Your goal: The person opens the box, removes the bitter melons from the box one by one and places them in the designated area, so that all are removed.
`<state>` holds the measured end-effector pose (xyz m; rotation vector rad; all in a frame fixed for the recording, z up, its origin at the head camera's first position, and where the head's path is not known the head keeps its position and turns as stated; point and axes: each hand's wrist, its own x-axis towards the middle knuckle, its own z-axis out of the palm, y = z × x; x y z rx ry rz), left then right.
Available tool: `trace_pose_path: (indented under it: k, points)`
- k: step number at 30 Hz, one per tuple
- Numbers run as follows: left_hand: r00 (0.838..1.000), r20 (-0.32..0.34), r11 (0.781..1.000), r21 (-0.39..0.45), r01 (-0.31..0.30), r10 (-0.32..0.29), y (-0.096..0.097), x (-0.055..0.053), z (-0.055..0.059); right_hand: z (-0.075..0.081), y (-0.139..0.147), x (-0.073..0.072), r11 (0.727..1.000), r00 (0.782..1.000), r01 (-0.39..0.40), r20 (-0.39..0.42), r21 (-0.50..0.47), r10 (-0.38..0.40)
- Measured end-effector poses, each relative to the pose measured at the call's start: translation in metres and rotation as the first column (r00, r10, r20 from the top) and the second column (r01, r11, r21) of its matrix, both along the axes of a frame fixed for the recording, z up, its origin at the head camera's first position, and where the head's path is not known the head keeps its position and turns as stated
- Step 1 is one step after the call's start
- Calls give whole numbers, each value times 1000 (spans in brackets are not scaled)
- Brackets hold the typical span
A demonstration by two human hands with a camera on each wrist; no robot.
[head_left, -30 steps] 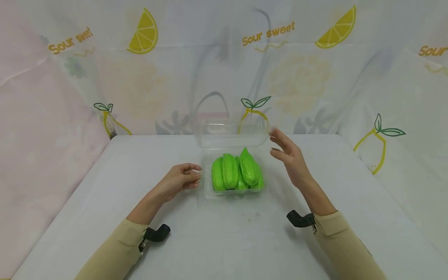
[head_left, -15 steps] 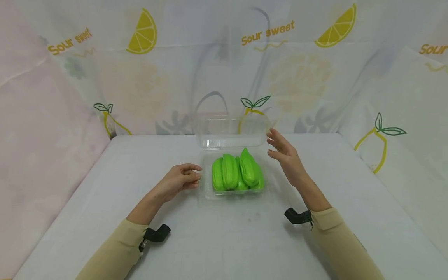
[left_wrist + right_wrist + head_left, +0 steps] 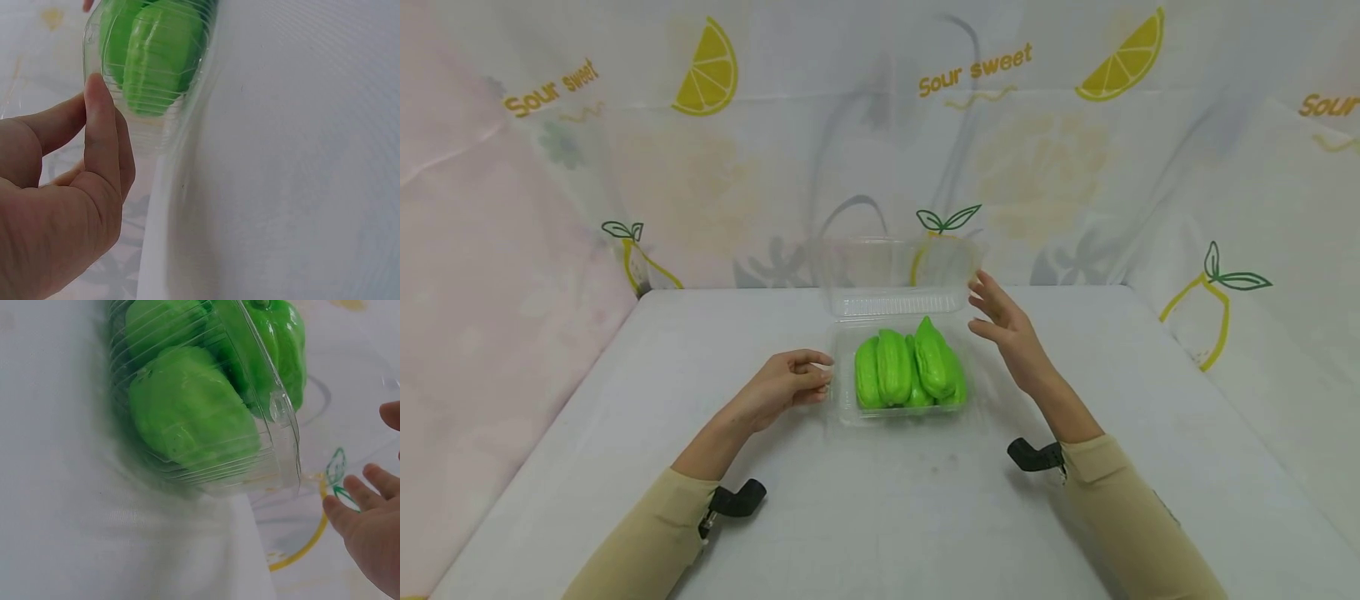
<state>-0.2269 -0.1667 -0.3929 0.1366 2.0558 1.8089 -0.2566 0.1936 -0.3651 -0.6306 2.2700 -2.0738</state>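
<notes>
A clear plastic clamshell box [image 3: 844, 412] sits mid-table, its ribbed lid [image 3: 897, 304] raised at the back. Inside lie several bright green, ridged, elongated fruit-like pieces [image 3: 893, 368], one pointed at the top; their exact kind is unclear. My left hand [image 3: 784, 390] pinches the left rim of the box between thumb and fingers, as the left wrist view shows. Beside the lid's right edge, my right hand [image 3: 1011, 337] has its fingers spread and relaxed. In the right wrist view, that hand [image 3: 375, 531] appears apart from the box wall [image 3: 289, 440].
White cloth covers the table [image 3: 895, 517]. Behind it hangs a curtain [image 3: 820, 133] printed with lemons and lettering. Black wrist cameras sit at the left cuff [image 3: 739, 498] and the right cuff [image 3: 1033, 456].
The lid's upper edge has shifted higher in view, and more of its ribs show. My right hand has drifted slightly left. My left hand has stayed at the box rim.
</notes>
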Motion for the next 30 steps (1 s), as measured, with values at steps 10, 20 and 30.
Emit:
trace_pose_path:
  k: [10, 20, 30]
  points:
    - [1000, -6, 1000, -1, 2, -2, -1, 0, 1, -5, 0, -8, 1000, 999, -10, 36, 27, 9]
    - [1000, 2, 1000, 2, 0, 0, -1, 2, 1, -6, -1, -13, 998, 999, 8, 38, 70, -11]
    - [1000, 10, 1000, -1, 12, -12, 1, 3, 0, -4, 0, -14, 991, 998, 45, 39, 129, -50]
